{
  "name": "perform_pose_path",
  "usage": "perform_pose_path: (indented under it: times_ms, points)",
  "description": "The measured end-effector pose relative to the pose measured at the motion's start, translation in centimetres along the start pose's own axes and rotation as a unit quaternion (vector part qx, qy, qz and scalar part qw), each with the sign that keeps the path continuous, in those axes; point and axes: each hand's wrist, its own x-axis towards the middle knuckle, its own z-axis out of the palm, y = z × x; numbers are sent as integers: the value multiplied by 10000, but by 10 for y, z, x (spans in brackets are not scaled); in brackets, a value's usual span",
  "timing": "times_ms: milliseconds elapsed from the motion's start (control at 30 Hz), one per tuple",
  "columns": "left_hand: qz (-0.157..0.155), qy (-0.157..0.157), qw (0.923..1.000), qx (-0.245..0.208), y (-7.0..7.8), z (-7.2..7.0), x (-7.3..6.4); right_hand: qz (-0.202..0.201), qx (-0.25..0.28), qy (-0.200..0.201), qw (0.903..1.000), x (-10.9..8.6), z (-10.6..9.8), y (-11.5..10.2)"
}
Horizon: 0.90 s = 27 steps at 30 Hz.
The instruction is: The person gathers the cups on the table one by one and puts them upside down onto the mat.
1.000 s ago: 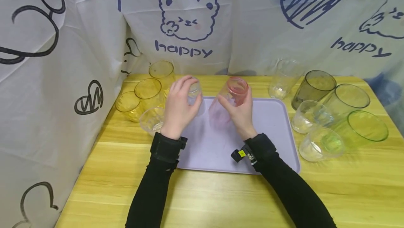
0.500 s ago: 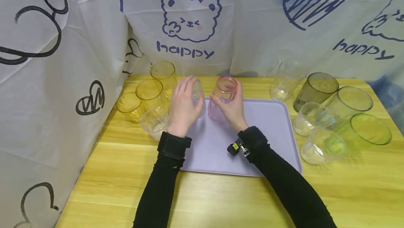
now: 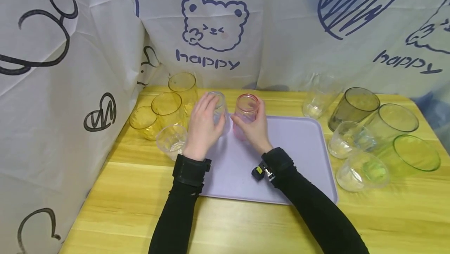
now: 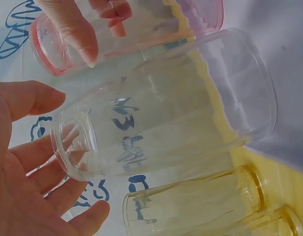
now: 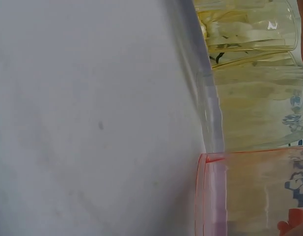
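Note:
A clear glass [image 4: 166, 108] stands upside down at the back left of the lilac tray [image 3: 299, 144]. My left hand [image 3: 204, 125] is around its raised base; in the left wrist view the thumb sits apart from the glass, and the relaxed fingers show behind the base. Right beside it a pink glass [image 3: 247, 107], also mouth down, stands at the tray's back edge. My right hand [image 3: 256, 127] grips it near the base, thumb on the near side and fingers behind. In the right wrist view the pink rim is down at the tray, and most of that hand is out of frame.
Left of the tray are several yellow glasses [image 3: 166, 107] and a clear tumbler [image 3: 172, 138] close to my left wrist. To the right are a grey glass [image 3: 353, 107], a green glass [image 3: 416, 154] and several clear ones. A printed cloth [image 3: 291, 50] hangs behind the table.
My right hand has moved left with the pink glass, which went from tilted to upright beside the clear glass. My left hand has stayed around the clear glass's base.

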Motion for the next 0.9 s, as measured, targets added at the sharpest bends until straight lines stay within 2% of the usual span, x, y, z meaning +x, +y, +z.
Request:
perform_pose_path:
  times_ms: [33,133,367,467,567,733,900]
  points:
    - [4,-21,10000,6,0,-1,0,5,38,-55,10000,-1,0,-5]
    - [9,-28,10000,37,1,-2,-1,-64,-8,-132,9999,-1,1,-3]
    - [108,-1,9999,63,6,5,4,-22,-229,-169,9996,4,-4,10]
    - [20,60,9999,90,5,3,6,178,-104,-458,9987,5,-4,11]
    - [-122,116,9998,49,4,2,7,521,-221,-797,9952,4,-7,15]
    - [-372,68,9992,-113,4,4,4,920,-734,-1213,9856,-1,-14,20]
    - [-485,54,9987,-146,8,5,2,1200,-1085,-1497,9754,2,-21,13]
